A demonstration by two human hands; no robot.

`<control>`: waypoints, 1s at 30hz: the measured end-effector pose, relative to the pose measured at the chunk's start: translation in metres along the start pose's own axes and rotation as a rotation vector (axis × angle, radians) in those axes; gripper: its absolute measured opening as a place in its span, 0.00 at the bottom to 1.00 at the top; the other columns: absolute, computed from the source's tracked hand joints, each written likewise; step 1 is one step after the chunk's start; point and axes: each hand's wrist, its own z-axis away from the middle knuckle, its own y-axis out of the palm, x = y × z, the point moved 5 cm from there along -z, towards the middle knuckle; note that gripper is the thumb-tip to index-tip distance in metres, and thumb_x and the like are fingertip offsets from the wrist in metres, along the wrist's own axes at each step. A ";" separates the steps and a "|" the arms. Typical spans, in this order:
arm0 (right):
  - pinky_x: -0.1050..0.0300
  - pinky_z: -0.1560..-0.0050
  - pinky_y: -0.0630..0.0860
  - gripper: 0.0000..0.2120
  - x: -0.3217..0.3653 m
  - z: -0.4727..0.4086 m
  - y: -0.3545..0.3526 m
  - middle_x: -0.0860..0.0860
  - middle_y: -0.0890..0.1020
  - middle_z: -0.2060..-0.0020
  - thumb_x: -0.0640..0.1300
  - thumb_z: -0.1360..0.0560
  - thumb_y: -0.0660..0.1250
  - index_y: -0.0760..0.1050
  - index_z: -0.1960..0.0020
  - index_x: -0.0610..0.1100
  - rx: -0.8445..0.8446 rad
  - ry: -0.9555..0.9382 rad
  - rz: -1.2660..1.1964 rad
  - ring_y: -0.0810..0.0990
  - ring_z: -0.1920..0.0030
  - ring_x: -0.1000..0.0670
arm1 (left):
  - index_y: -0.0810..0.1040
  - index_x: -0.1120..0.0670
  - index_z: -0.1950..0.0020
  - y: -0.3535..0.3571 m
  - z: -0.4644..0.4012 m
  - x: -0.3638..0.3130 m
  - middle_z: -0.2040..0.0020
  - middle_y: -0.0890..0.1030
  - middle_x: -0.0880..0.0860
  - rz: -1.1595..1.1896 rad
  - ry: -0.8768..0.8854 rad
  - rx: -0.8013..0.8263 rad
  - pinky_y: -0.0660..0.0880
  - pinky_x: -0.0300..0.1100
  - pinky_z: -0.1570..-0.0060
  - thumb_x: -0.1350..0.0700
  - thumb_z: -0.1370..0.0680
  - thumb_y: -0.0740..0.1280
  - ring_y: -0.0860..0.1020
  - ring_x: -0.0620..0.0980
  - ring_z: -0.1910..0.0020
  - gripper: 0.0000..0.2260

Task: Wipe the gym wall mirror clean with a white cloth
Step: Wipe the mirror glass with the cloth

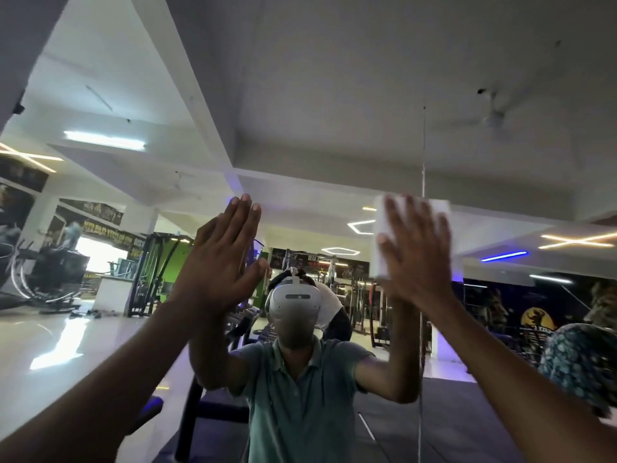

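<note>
The wall mirror fills the view and reflects the gym and a person in a green polo shirt wearing a headset. My right hand presses flat on a folded white cloth, which lies against the glass right of centre beside a vertical seam between panels. My left hand is raised with fingers together and palm flat against the mirror, meeting its own reflection. It holds nothing.
A vertical mirror joint runs down just behind the cloth. The reflection shows weight machines, a glossy floor, ceiling lights and a ceiling fan. A person's patterned sleeve shows at the right.
</note>
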 end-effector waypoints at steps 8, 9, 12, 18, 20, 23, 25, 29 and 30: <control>0.32 0.17 0.43 0.35 0.086 0.104 0.012 0.45 0.46 0.13 0.61 0.15 0.54 0.47 0.13 0.52 0.140 -0.359 -0.029 0.41 0.14 0.41 | 0.55 0.57 0.14 -0.001 0.000 -0.005 0.14 0.53 0.57 0.026 -0.010 0.006 0.56 0.51 0.22 0.40 0.22 0.54 0.51 0.53 0.15 0.39; 0.34 0.17 0.42 0.35 0.074 0.111 0.011 0.46 0.46 0.13 0.61 0.15 0.55 0.46 0.13 0.54 0.154 -0.423 -0.009 0.41 0.14 0.42 | 0.55 0.57 0.14 -0.001 0.000 -0.007 0.14 0.53 0.57 0.030 -0.018 0.004 0.56 0.52 0.22 0.40 0.22 0.55 0.51 0.53 0.15 0.39; 0.33 0.17 0.48 0.33 -0.003 0.111 0.007 0.48 0.48 0.13 0.61 0.15 0.52 0.47 0.13 0.55 0.127 -0.285 0.028 0.45 0.14 0.44 | 0.56 0.59 0.15 -0.005 0.000 -0.017 0.15 0.55 0.59 0.037 -0.071 -0.017 0.55 0.54 0.22 0.43 0.24 0.55 0.53 0.56 0.15 0.39; 0.31 0.18 0.50 0.34 -0.076 0.133 -0.010 0.43 0.50 0.14 0.60 0.15 0.50 0.50 0.13 0.49 0.010 0.295 0.063 0.49 0.14 0.38 | 0.57 0.65 0.17 0.015 -0.001 -0.109 0.16 0.55 0.67 0.001 -0.152 0.036 0.57 0.59 0.22 0.48 0.21 0.55 0.52 0.62 0.15 0.35; 0.31 0.17 0.46 0.34 -0.042 0.148 -0.004 0.42 0.49 0.14 0.62 0.14 0.47 0.49 0.13 0.48 0.063 0.200 0.037 0.46 0.14 0.38 | 0.58 0.63 0.17 0.030 -0.006 -0.165 0.16 0.56 0.65 0.090 -0.023 0.029 0.56 0.59 0.21 0.47 0.20 0.54 0.54 0.61 0.16 0.34; 0.29 0.18 0.47 0.34 -0.030 0.173 0.000 0.43 0.49 0.14 0.64 0.14 0.41 0.50 0.13 0.49 0.172 -0.091 -0.012 0.45 0.14 0.39 | 0.61 0.62 0.17 0.045 -0.010 -0.227 0.16 0.58 0.62 0.145 0.104 0.001 0.54 0.56 0.21 0.47 0.18 0.54 0.57 0.60 0.16 0.32; 0.30 0.18 0.50 0.32 -0.061 0.176 -0.003 0.46 0.50 0.13 0.62 0.14 0.42 0.50 0.13 0.51 0.176 -0.195 -0.022 0.46 0.14 0.41 | 0.58 0.61 0.16 0.053 -0.008 -0.235 0.15 0.56 0.61 0.097 0.115 0.009 0.54 0.57 0.19 0.45 0.16 0.52 0.55 0.58 0.16 0.31; 0.30 0.20 0.55 0.32 -0.177 0.159 -0.015 0.46 0.52 0.14 0.61 0.14 0.45 0.51 0.13 0.52 0.097 0.151 0.052 0.49 0.14 0.41 | 0.52 0.59 0.14 0.064 -0.002 -0.228 0.14 0.50 0.60 -0.002 0.160 0.020 0.51 0.57 0.17 0.42 0.13 0.42 0.49 0.57 0.14 0.32; 0.30 0.20 0.56 0.33 -0.198 0.153 -0.019 0.45 0.53 0.14 0.63 0.14 0.41 0.51 0.13 0.51 0.082 0.264 0.067 0.51 0.14 0.40 | 0.51 0.59 0.14 0.063 -0.002 -0.229 0.14 0.50 0.60 -0.002 0.161 0.010 0.50 0.57 0.17 0.42 0.13 0.42 0.49 0.57 0.14 0.32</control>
